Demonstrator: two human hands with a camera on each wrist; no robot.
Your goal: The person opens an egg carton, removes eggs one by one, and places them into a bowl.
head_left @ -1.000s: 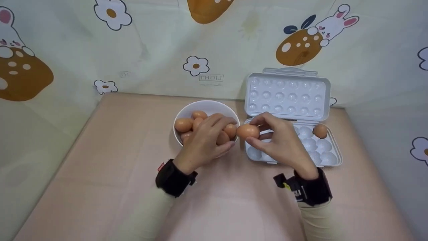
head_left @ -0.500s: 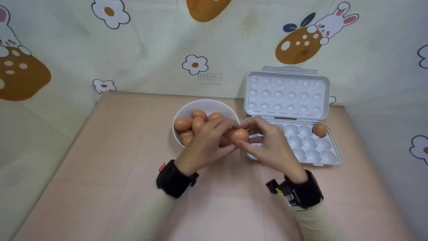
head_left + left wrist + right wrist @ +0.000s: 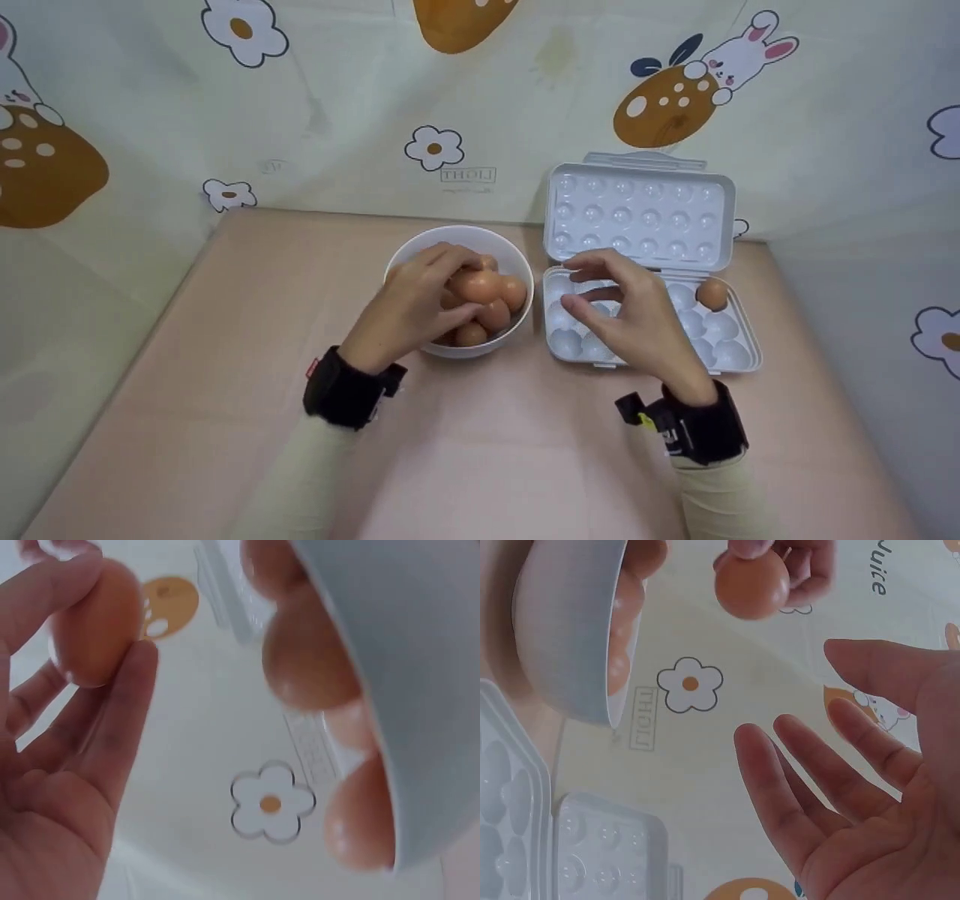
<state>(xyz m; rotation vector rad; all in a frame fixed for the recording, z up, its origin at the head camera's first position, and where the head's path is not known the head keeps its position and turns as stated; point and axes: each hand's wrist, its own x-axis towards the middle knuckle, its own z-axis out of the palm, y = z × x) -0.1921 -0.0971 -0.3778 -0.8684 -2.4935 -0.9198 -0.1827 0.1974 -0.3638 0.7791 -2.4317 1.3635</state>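
A brown egg (image 3: 97, 622) is pinched between the thumb and fingertips of my left hand (image 3: 401, 307), above the white bowl (image 3: 480, 349). Below it, several other brown eggs (image 3: 513, 292) are heaped in the bowl; my left hand covers some of them in the head view. My right hand (image 3: 637, 319) hovers over the egg carton (image 3: 566, 345), its fingers and thumb spread with nothing between them. In the right wrist view, that hand (image 3: 862, 832) faces the egg (image 3: 751, 583) held by the left. A single egg (image 3: 712, 294) sits in the carton's back right cup.
The carton's raised lid (image 3: 641, 217) leans back at the table's far edge, right of the bowl. A pale pink cloth covers the table (image 3: 495, 465). Behind it hangs a curtain (image 3: 337, 112) printed with flowers and rabbits.
Both hands met at an egg beside the bowl; now the left hand has it and has moved left over the bowl. The right hand has let go and drawn back right over the carton.
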